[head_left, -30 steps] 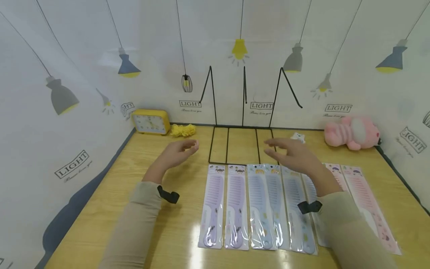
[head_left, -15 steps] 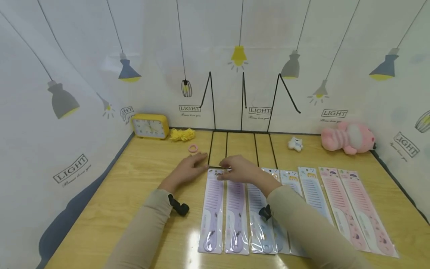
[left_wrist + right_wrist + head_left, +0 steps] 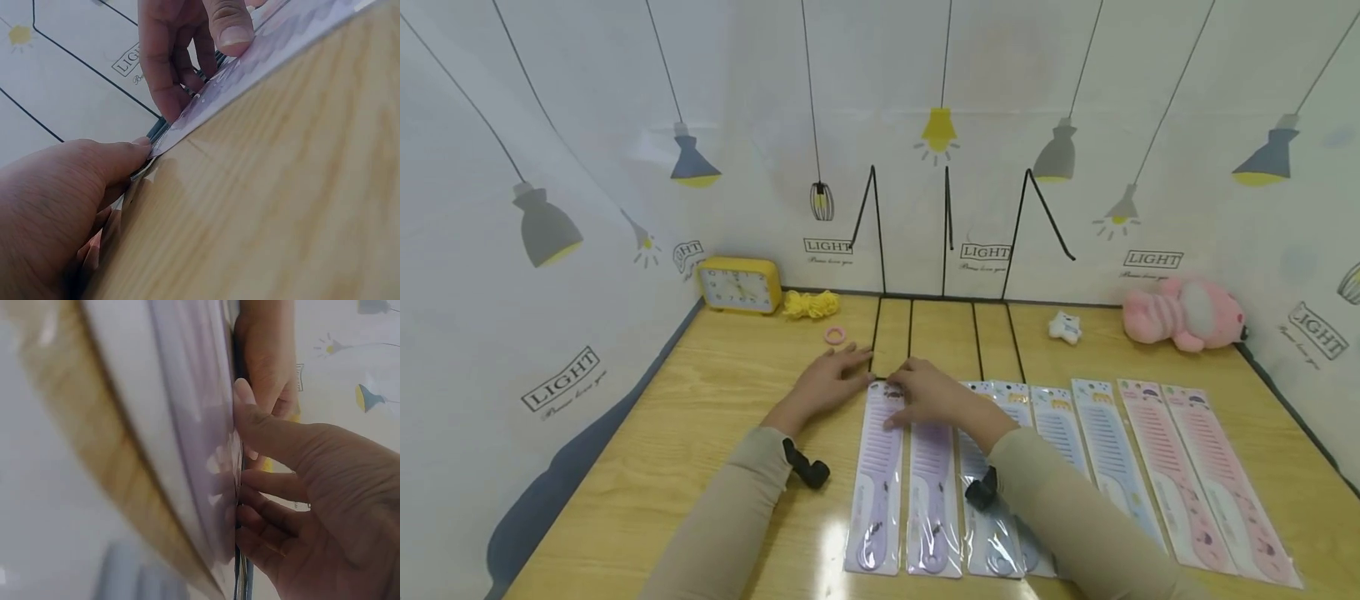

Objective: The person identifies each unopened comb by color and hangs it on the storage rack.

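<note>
A purple comb in a clear packet (image 3: 874,492) lies flat at the left end of a row of packaged combs. My right hand (image 3: 936,396) rests over its top end, thumb and bent fingertips touching the plastic. At the packet's top left corner is my left hand (image 3: 827,385), its fingers reaching forward on the table. In the left wrist view, the left thumb (image 3: 128,159) meets the packet's corner. In the right wrist view, the right thumb (image 3: 250,409) lies against the packet's edge. A second purple comb (image 3: 934,508) is partly under the right hand.
Blue combs (image 3: 1108,433) and pink combs (image 3: 1217,467) continue rightward. Behind the row stands a black wire rack (image 3: 943,298) with upright hooks. A pink ring (image 3: 835,335), yellow string (image 3: 811,304), yellow clock (image 3: 740,285), white star-shaped toy (image 3: 1065,327) and pink plush (image 3: 1183,315) surround it.
Both hands have come down from above the table to the top of the leftmost comb packet, the right one sweeping left. The pink ring, earlier at the left fingertips, now lies on the table.
</note>
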`<state>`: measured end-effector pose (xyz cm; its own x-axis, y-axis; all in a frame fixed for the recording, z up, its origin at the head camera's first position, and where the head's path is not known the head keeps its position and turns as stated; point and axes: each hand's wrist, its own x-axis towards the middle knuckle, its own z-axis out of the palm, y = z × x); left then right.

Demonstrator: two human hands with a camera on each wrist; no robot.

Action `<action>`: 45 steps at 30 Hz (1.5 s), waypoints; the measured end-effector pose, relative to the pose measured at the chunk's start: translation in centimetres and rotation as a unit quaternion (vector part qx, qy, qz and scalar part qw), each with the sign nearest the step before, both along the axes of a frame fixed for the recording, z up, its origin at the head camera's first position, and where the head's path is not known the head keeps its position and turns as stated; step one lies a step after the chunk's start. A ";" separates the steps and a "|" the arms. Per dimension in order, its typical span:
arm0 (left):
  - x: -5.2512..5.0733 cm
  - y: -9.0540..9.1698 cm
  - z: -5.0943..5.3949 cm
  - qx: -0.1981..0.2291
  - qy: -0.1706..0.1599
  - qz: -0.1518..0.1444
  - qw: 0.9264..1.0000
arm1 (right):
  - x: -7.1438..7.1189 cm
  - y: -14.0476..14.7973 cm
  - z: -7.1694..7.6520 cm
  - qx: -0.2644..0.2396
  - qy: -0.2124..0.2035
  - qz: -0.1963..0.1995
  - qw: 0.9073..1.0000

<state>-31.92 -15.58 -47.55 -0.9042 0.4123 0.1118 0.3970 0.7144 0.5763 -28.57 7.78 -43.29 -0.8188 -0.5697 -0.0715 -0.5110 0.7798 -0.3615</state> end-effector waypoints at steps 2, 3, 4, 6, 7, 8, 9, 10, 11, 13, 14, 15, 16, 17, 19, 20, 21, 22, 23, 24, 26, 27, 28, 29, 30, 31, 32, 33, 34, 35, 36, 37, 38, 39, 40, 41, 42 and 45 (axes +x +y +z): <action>0.1 0.1 -0.1 0.004 -0.002 0.006 1.000 | 0.1 0.0 -0.1 -0.005 -0.003 -0.005 1.000; 0.1 0.2 -0.1 0.004 -0.002 0.008 1.000 | 0.1 0.0 -0.2 -0.007 -0.005 -0.006 1.000; 0.1 0.2 -0.2 0.005 -0.003 0.010 1.000 | 0.2 0.1 -0.2 -0.010 -0.007 -0.007 1.000; 0.1 0.3 -0.2 0.008 -0.003 0.011 1.000 | 0.3 0.1 -0.3 -0.016 -0.008 -0.006 1.000; 0.0 0.4 -0.2 0.009 -0.002 0.011 1.000 | 0.4 0.1 -0.3 -0.020 -0.009 -0.007 1.000; 0.0 0.4 -0.2 0.009 -0.002 0.011 1.000 | 0.5 0.1 -0.3 -0.024 -0.012 -0.009 1.000; 0.0 0.4 -0.2 0.008 -0.001 0.010 1.000 | 0.5 0.1 -0.3 -0.025 -0.014 -0.011 1.000; 0.0 0.5 -0.1 0.010 -0.002 0.009 1.000 | 0.6 0.2 -0.3 -0.028 -0.015 -0.013 0.999; -0.1 0.5 -0.1 0.010 -0.001 0.007 1.000 | 0.6 0.2 -0.3 -0.026 -0.013 -0.014 0.999; -0.1 0.6 0.2 0.011 -0.001 0.006 1.000 | 0.5 0.2 -0.2 -0.023 -0.012 -0.019 0.999; -0.1 0.6 0.4 0.012 -0.001 0.006 1.000 | 0.4 0.2 -0.2 -0.021 -0.009 -0.019 1.000; -0.2 0.6 0.5 0.013 -0.001 0.006 1.000 | 0.3 0.2 -0.1 -0.019 -0.006 -0.018 1.000; -0.2 0.6 0.7 0.015 -0.002 0.006 1.000 | 0.3 0.2 -0.1 -0.018 -0.004 -0.018 1.000; -0.2 0.7 0.8 0.015 -0.002 0.005 1.000 | 0.2 0.2 -0.1 -0.018 -0.001 -0.017 1.000; -0.3 0.7 1.0 0.015 -0.007 0.006 1.000 | 0.1 0.3 0.0 -0.025 0.000 -0.015 1.000; -0.3 0.7 1.1 0.015 -0.010 0.007 1.000 | 0.1 0.3 -0.1 -0.026 0.000 -0.012 1.000; -0.3 0.6 1.1 0.013 -0.013 0.008 1.000 | 0.0 0.3 -0.1 -0.028 -0.002 -0.008 1.000; -0.3 0.6 1.1 0.012 -0.015 0.009 1.000 | 0.0 0.3 -0.1 -0.030 -0.003 -0.006 1.000; -0.3 0.6 1.1 0.011 -0.016 0.010 1.000 | 0.0 0.4 -0.1 -0.033 -0.005 -0.004 0.999; -0.3 0.5 1.0 0.012 -0.017 0.012 1.000 | -0.1 0.4 -0.1 -0.034 -0.007 -0.002 0.999; -0.4 0.5 1.0 0.013 -0.016 0.017 1.000 | -0.1 0.4 -0.1 -0.040 -0.010 0.004 0.999; -0.4 0.4 0.9 0.012 -0.013 0.019 1.000 | -0.2 0.4 -0.2 -0.045 -0.013 0.007 0.999; -0.4 0.4 0.9 0.012 -0.011 0.023 1.000 | -0.2 0.3 -0.2 -0.050 -0.017 0.010 0.999; -0.3 0.3 0.8 0.013 -0.010 0.026 1.000 | -0.2 0.3 -0.2 -0.056 -0.024 0.012 0.998; -0.3 0.3 0.8 0.013 -0.009 0.029 0.999 | -0.2 0.3 -0.2 -0.061 -0.030 0.017 0.998; -0.3 0.3 0.8 0.013 -0.009 0.030 0.999 | -0.3 0.4 -0.3 -0.071 -0.036 0.023 0.997; -0.2 0.3 0.7 0.013 -0.008 0.031 0.999 | -0.4 0.4 -0.3 -0.082 -0.045 0.027 0.995; -0.2 0.3 0.6 0.014 -0.009 0.031 0.999 | -0.5 0.5 -0.4 -0.092 -0.049 0.030 0.994; -0.1 0.3 0.6 0.015 -0.011 0.031 0.999 | -0.6 0.6 -0.6 -0.106 -0.053 0.030 0.993; -0.1 0.3 0.5 0.016 -0.013 0.031 0.999 | -0.8 0.8 -0.7 -0.124 -0.056 0.029 0.990; -0.1 0.2 0.5 0.016 -0.014 0.032 0.999 | -0.9 1.0 -0.9 -0.142 -0.060 0.023 0.988; 0.0 0.2 0.4 0.015 -0.015 0.034 0.999 | -1.1 1.2 -1.0 -0.162 -0.064 0.015 0.985; 0.0 0.2 0.3 0.012 -0.015 0.035 0.999 | -1.3 1.4 -1.1 -0.182 -0.073 0.004 0.981; 0.0 0.2 0.3 0.008 -0.015 0.035 0.999 | -1.4 1.6 -1.1 -0.205 -0.088 -0.011 0.975; 0.0 0.2 0.2 0.005 -0.014 0.035 0.999 | -1.5 1.8 -1.1 -0.234 -0.111 -0.029 0.965; 0.1 0.2 0.1 0.002 -0.012 0.035 0.999 | -1.6 2.0 -0.9 -0.262 -0.135 -0.049 0.954; 0.0 0.2 0.1 0.000 -0.007 0.032 0.999 | -1.6 2.1 -0.7 -0.295 -0.165 -0.070 0.939; -0.1 0.3 -0.1 0.007 0.007 0.018 1.000 | -1.3 2.5 0.6 -0.408 -0.240 -0.118 0.873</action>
<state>-32.00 -15.23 -47.67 -0.9169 0.3776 0.1297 0.3789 0.7208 0.5805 -29.86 10.28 -42.70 -0.9076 -0.4104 -0.0887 -0.0071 0.2262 -0.9740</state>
